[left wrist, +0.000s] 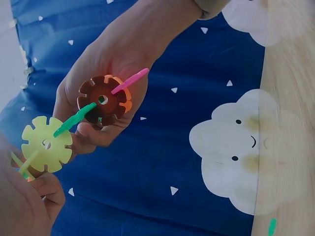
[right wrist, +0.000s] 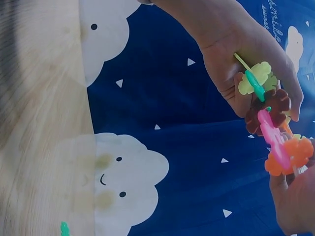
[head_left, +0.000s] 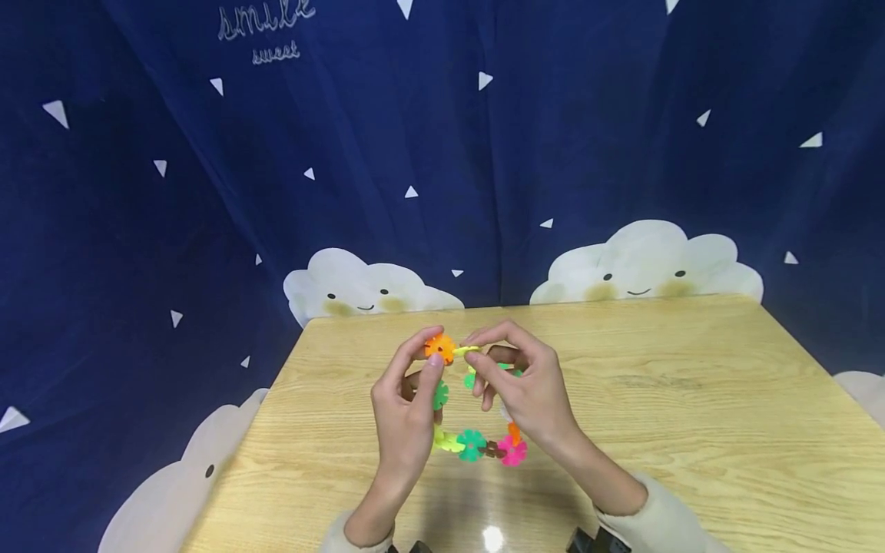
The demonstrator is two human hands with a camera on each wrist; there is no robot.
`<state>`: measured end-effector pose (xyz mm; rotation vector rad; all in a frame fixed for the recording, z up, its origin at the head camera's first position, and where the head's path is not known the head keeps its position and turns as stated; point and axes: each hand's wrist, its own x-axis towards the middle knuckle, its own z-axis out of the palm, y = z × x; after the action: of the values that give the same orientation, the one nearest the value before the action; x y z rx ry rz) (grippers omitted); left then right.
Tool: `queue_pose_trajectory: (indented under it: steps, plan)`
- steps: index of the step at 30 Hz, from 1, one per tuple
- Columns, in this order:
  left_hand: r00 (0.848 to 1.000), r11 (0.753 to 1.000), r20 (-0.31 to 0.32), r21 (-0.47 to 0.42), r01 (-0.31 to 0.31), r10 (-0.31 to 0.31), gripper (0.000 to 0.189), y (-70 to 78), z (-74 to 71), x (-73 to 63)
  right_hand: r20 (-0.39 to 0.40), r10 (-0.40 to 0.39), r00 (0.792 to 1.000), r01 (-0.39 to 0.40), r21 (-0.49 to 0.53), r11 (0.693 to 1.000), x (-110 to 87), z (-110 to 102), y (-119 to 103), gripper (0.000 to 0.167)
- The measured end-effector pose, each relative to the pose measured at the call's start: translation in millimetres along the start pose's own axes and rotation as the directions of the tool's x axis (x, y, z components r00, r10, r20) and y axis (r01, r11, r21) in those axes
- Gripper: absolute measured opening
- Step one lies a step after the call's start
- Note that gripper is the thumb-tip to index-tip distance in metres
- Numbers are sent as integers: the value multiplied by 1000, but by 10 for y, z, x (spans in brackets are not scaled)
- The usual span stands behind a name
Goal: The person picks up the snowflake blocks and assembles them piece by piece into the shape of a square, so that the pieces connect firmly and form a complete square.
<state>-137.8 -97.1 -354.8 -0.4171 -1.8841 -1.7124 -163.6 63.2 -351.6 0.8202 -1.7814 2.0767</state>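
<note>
A chain of slotted plastic snowflake discs hangs in a loop between both hands over the table. My left hand [head_left: 408, 415] pinches an orange disc [head_left: 439, 349] between thumb and fingers at the top of the loop. Beside it, my right hand [head_left: 528, 380] pinches a yellow disc [head_left: 466, 350], seen edge-on, with its end at the orange disc's rim. Lower in the loop are a teal disc [head_left: 472, 445], a brown disc [head_left: 492, 449] and a pink disc [head_left: 513, 452]. Fingers hide some discs. A yellow-green disc [left wrist: 46, 144] shows near the left hand in the left wrist view.
The wooden table [head_left: 691, 430] extends under and around the hands. Behind it hangs a dark blue curtain [head_left: 429, 138] with white triangles and smiling clouds. A small green thing [left wrist: 272, 227] shows over the table at the lower edge of the left wrist view.
</note>
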Motion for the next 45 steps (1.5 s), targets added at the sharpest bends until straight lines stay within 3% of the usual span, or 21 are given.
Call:
queue_pose_trajectory:
  steps: [10,15,19,22,26,31,41,45]
  plan:
    - [1000,1000,9,-8,-23,23,29,-28,36,-15,-61,-28,998,25,-54,998,-22,-9,-23,13]
    - [996,996,3,36,-87,87,30,-44,62,-39,-72,-30,997,25,-57,998,-34,-38,-32,14]
    - [991,989,33,69,-133,131,29,-89,115,-79,-50,-86,995,82,-74,994,-40,-44,-43,15]
    - [995,996,48,28,-85,84,28,-125,155,-129,-29,-108,994,105,-83,991,-30,-38,-64,14]
    - [1000,1000,2,-30,10,-10,27,-145,178,-161,-22,-16,1000,15,-84,996,-13,-33,-105,11]
    - [998,998,-36,-48,41,-43,27,-132,201,-155,-40,103,994,-106,-80,991,7,-52,-130,13]
    - [997,996,-41,-67,-63,61,28,-66,275,-115,-54,71,996,-74,-39,997,47,-91,-113,19]
    - [997,996,-42,-55,-70,68,28,-59,286,-119,-45,58,997,-60,-48,997,53,-108,-114,19]
